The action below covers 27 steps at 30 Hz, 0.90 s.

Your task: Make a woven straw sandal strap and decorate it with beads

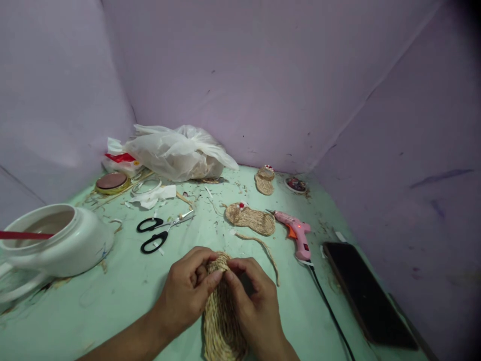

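Note:
Between my hands, at the bottom middle, is a long slipper-shaped piece of coiled straw-coloured braid. My left hand pinches its far end from the left with thumb and forefinger. On the other side, my right hand grips the same end, its fingertips close to those of the left. A small woven slipper with a red bead lies beyond my hands, and a loose length of braid curves beside it. The pink glue gun rests on its side to the right, a small light glowing on it.
Black-handled scissors lie left of centre. A white pot with a red stick stands at far left. Toward the wall are a plastic bag, a round tin, another small slipper and a bead dish. A phone lies right.

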Available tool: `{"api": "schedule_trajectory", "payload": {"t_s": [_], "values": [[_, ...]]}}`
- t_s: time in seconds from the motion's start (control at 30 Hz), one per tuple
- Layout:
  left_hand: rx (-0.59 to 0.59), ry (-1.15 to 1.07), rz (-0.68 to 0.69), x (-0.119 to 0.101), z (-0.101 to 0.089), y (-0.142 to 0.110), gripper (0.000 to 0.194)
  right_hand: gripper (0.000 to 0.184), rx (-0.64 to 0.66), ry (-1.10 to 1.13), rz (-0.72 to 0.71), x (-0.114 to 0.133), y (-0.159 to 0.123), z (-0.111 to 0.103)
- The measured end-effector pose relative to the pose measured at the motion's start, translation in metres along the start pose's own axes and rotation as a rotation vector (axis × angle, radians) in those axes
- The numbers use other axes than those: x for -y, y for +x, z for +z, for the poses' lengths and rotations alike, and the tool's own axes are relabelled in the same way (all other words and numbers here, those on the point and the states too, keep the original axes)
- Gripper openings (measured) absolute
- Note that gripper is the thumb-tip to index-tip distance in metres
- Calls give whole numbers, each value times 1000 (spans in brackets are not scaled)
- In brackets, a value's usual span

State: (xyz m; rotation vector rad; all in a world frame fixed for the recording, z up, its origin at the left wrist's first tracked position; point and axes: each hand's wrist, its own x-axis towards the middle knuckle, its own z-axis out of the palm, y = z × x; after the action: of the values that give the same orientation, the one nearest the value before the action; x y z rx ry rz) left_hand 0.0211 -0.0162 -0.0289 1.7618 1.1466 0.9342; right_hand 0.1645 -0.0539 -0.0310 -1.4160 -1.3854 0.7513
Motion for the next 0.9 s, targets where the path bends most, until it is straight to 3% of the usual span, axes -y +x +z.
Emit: {"api": "schedule_trajectory", "payload": {"t_s": [0.2, 0.43, 0.73, 0.9], "values": [[-62, -45, 41, 2, 0, -2, 13, 7, -49, 32, 74, -3, -1, 0], [-110, -54, 81, 5, -1, -2, 6, 4, -43, 37, 45, -3, 1, -1], [-73, 78, 183, 1, -2, -1, 6, 5, -44, 42, 64, -2, 1, -2], [-86, 54, 113, 3, -3, -3, 2, 8, -108, 43, 39, 0, 3, -5]]}}
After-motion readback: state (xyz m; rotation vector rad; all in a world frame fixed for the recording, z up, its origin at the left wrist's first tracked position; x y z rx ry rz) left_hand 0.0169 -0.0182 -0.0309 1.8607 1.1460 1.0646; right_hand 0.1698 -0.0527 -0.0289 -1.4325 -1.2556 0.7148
